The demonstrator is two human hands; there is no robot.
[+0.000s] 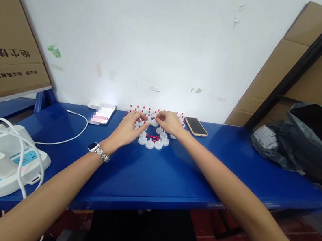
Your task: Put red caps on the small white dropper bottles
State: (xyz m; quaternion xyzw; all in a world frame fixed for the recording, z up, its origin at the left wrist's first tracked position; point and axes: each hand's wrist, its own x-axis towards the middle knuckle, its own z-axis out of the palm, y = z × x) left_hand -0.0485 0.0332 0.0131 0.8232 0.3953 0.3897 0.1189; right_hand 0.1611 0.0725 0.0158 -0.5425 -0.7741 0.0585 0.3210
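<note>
White round nozzle caps [150,145] stand in a cluster on the blue table, several of them topped with small red tips. In the middle of the near caps lies a small pile of loose red tips [154,138]. My left hand [130,127] is at the cluster's left side, fingers curved, with a gap between thumb and index finger. Over the cluster's middle, my right hand [169,122] has its thumb and fingers pinched together beside a red-tipped cap [153,121]. What lies between those fingertips is too small to make out. Both hands partly hide the caps behind them.
A dark-screened phone [196,127] lies right of the caps; another lit phone [106,114] is to the left. A white power strip [40,158] with cables sits at the left front. A black plastic bag [280,146] rests at the right; a white wall [173,48] rises behind.
</note>
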